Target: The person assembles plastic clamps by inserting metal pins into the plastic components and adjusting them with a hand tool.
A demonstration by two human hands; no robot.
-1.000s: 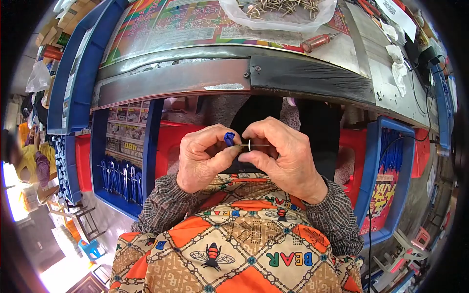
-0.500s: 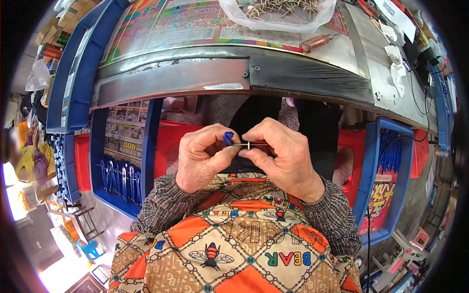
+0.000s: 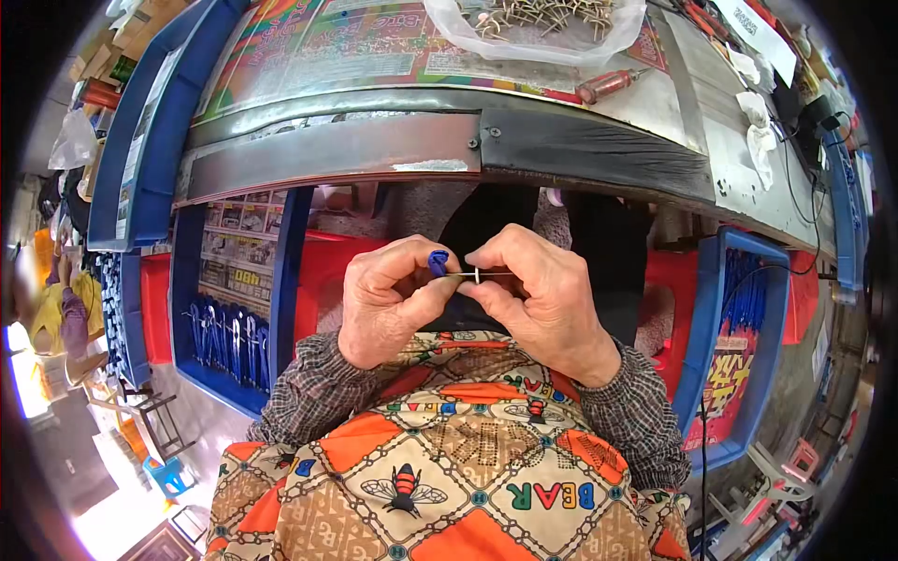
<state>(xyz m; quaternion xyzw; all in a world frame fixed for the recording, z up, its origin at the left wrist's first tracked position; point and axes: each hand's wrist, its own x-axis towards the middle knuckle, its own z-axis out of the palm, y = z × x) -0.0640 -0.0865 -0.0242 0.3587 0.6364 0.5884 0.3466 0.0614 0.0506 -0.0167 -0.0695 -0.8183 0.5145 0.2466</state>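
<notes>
In the middle of the frame, the left hand point(image 3: 385, 304) pinches a small blue piece point(image 3: 438, 263) and the end of a thin rod point(image 3: 467, 274) between thumb and forefinger; the fingertips hide how the two meet. The right hand point(image 3: 552, 309) faces it, thumb and forefinger drawn together about a small pale ring point(image 3: 477, 276) on the rod. The rod runs on into the curl of the right hand, and its far end is hard to make out. Both hands are over a patterned apron point(image 3: 402, 524), just below the edge of the surface point(image 3: 323, 70).

On the surface, at the top of the frame, a translucent container point(image 3: 524, 50) holds a tangle of thin metal pieces point(image 3: 547, 13); the frame cuts off its upper part. A tool with a red handle point(image 3: 603, 87) lies just below and right of it.

A blue bin point(image 3: 290, 280) at left of centre and a blue crate point(image 3: 706, 327) at right each hold slim blue items, too crowded to count. A long blue tray point(image 3: 136, 168) stands at upper left, its top end cut off. At the far left edge, another person point(image 3: 75, 323) in yellow and purple is small, bent by the lens and partly lost against glare.
</notes>
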